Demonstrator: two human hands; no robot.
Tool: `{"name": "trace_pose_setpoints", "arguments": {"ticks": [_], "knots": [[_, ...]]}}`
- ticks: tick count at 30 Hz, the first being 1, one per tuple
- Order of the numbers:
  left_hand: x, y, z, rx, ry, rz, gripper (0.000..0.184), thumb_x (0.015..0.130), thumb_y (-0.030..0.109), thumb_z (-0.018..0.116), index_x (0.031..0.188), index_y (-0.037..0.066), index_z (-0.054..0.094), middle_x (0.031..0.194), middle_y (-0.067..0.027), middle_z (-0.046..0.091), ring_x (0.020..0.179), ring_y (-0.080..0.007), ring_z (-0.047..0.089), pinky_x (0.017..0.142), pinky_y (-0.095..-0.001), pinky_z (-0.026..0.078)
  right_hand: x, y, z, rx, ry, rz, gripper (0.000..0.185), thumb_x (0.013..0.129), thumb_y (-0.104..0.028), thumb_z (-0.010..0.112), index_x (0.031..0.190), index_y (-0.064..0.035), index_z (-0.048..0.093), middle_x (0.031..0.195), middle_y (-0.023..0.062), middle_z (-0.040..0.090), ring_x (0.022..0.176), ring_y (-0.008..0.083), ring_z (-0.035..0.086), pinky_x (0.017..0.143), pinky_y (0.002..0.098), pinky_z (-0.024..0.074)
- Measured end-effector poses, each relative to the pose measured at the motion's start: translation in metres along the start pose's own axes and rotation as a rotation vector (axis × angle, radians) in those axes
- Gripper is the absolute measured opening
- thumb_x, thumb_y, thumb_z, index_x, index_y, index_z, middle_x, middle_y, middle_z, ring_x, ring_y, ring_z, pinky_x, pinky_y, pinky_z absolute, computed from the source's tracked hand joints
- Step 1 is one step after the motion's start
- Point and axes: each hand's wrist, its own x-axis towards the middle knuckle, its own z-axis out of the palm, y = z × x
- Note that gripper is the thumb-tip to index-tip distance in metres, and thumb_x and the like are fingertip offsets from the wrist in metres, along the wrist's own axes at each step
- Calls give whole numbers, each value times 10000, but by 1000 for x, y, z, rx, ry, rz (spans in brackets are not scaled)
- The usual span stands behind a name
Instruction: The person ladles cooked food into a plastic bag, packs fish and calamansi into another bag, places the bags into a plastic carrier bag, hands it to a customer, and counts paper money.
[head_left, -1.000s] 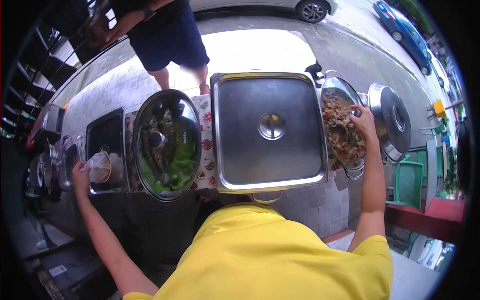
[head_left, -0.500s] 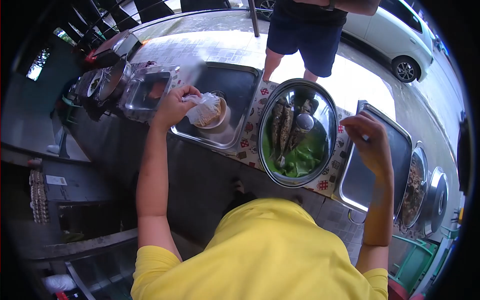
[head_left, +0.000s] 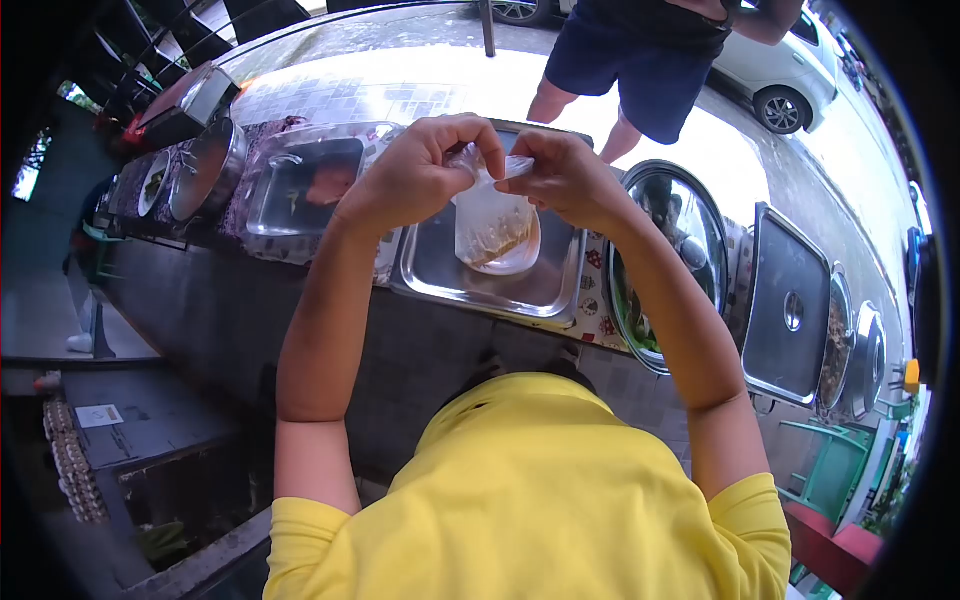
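My left hand (head_left: 425, 170) pinches one side of the top of a clear plastic bag (head_left: 490, 222). My right hand (head_left: 570, 180) grips the other side of the bag's mouth, and the two hands are close together. Brownish food sits in the lower part of the bag. Behind the bag's bottom shows part of a pale bowl (head_left: 529, 252); whether the bag rests in it, I cannot tell. Below them lies a rectangular stainless steel tray or lid (head_left: 440, 275). My right forearm partly covers an oval glass-lidded dish (head_left: 708, 215) with green leaf inside.
Leftward are a clear-covered tray (head_left: 275, 200) with reddish food and a metal pot (head_left: 222, 165). On the right stand another steel lid (head_left: 775, 335) and round containers. A person in dark shorts (head_left: 650, 75) stands across the counter. Egg trays (head_left: 70, 460) are stacked at lower left.
My right hand has come left from over the right-hand steel lid and taken hold of the bag. The view has shifted, and the bag hangs more upright between both hands.
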Motion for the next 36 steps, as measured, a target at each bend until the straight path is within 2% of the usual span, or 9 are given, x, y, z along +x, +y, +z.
{"name": "trace_pose_setpoints", "arguments": {"ticks": [3, 11, 15, 19, 21, 28, 31, 34, 36], "knots": [[5, -26, -5, -136, 64, -30, 270, 629, -58, 458, 851, 27, 587, 822, -16, 555, 780, -88, 516, 719, -196, 399, 16, 21, 5, -15, -40, -18, 226, 790, -158, 706, 918, -15, 586, 762, 50, 588, 644, 90, 538, 526, 213, 412], [23, -20, 29, -207, 148, 133, 432, 610, -16, 464, 1022, 47, 579, 1062, -72, 542, 1001, -163, 499, 880, -270, 390, 29, 32, 34, -52, 69, -132, 337, 789, -261, 695, 1047, -69, 593, 965, 124, 619, 858, 257, 599, 774, 361, 464], [-8, -58, 29, -116, 631, 32, 586, 674, 232, 701, 1200, 76, 497, 1227, -170, 432, 1185, -313, 415, 990, -436, 346, 37, 32, 19, 23, 70, 15, 208, 862, -252, 607, 920, -56, 643, 855, 69, 641, 799, 192, 589, 736, 337, 454], [-2, -88, 65, 204, 175, -47, 721, 648, 276, 758, 1263, 47, 461, 1270, -179, 447, 1230, -257, 392, 1010, -384, 324, 38, 26, 31, -297, -23, -41, 179, 877, -181, 547, 902, -28, 635, 843, 147, 644, 752, 318, 594, 703, 345, 457], [15, -104, 87, 81, 293, 57, 628, 674, 233, 751, 1210, 23, 501, 1190, -161, 523, 1151, -218, 473, 953, -340, 376, 31, 1, 35, -385, -99, -125, 188, 862, -157, 557, 954, -11, 631, 841, 187, 643, 730, 389, 578, 681, 347, 468], [27, -114, 103, -259, 387, -233, 309, 770, 136, 693, 1035, 20, 586, 1000, -54, 629, 886, -111, 598, 749, -258, 471, 31, 7, -1, -221, 48, -121, 281, 781, -180, 707, 967, 22, 648, 827, 148, 673, 666, 172, 636, 612, 309, 497], [29, -105, 109, -216, 544, -32, 237, 772, 145, 696, 959, 17, 626, 914, -23, 641, 829, -108, 600, 736, -255, 470, 21, 7, -24, -47, -56, 82, 252, 785, -167, 701, 941, 22, 644, 769, 107, 656, 611, 153, 616, 567, 276, 490], [27, -106, 103, -160, 427, -203, 196, 741, 158, 718, 880, 37, 651, 869, -17, 623, 788, -103, 584, 708, -249, 461, 6, 15, -47, 65, -18, 98, 209, 779, -141, 703, 912, 7, 639, 754, 86, 642, 585, 121, 598, 538, 239, 486], [26, -98, 88, 344, 418, 77, 183, 721, 164, 724, 848, 49, 659, 805, -16, 609, 726, -103, 574, 678, -241, 454, -7, 22, -62, 130, 26, 139, 182, 774, -124, 706, 882, 5, 636, 757, 85, 638, 588, 115, 600, 536, 225, 490]]}}
